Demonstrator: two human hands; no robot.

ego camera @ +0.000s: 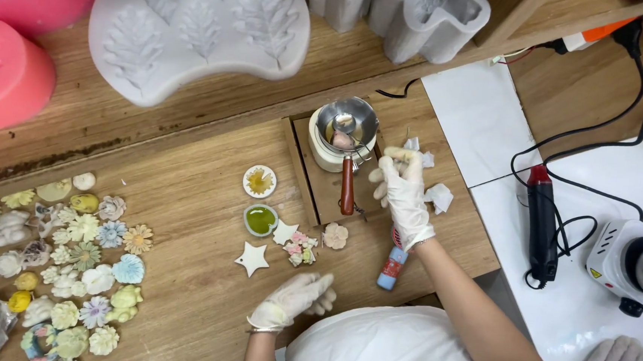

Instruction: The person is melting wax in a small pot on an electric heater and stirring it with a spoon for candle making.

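Looking down, you see pastel flower-shaped pieces (67, 261) spread over the left of the wooden counter (193, 186). Your left hand (292, 299), gloved, hovers loosely curled and empty near a white star (253, 259) and a small green dish (261, 219). Beyond them a metal spoon (347, 122) with a wooden handle rests on a cream pot (323, 150). Your right hand (404, 190), also gloved, pinches crumpled white tissue (438, 198) just beside that handle. A black corded tool (542, 222) lies farther right.
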